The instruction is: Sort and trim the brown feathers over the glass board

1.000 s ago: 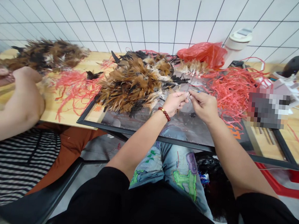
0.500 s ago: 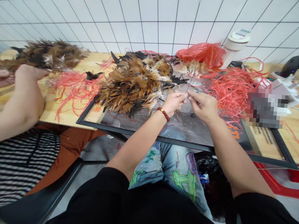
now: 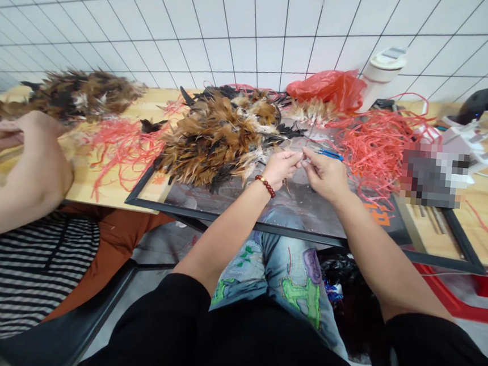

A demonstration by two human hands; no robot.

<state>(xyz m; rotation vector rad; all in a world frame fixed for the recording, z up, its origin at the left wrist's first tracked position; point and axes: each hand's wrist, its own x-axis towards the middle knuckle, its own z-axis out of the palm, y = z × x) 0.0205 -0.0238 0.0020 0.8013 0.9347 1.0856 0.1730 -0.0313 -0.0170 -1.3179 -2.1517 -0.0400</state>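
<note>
My left hand (image 3: 280, 170), with a red bead bracelet (image 3: 266, 186) at the wrist, is closed in a pinch. Its fingertips meet those of my right hand (image 3: 326, 176) over the dark framed board; whatever is pinched there is too small to make out. A slim blue tool (image 3: 331, 155) sticks out beyond the fingers of my closed right hand, the rest of it hidden. Left of my hands lies a big pile of brown and black feathers (image 3: 214, 137). To their right is a heap of red raffia-like strips (image 3: 375, 149).
A red plastic bag (image 3: 327, 89) and a white tumbler (image 3: 379, 78) stand by the tiled wall. Power adapters with cables (image 3: 464, 148) are at the right. On the left, a co-worker's arm (image 3: 43, 160) rests near more feathers (image 3: 89, 92) and red strips (image 3: 121, 144).
My right hand has turned slightly, and more of the blue tool shows behind its fingers. The thin dark strand above my fingertips no longer shows. The co-worker's hands have drawn closer together.
</note>
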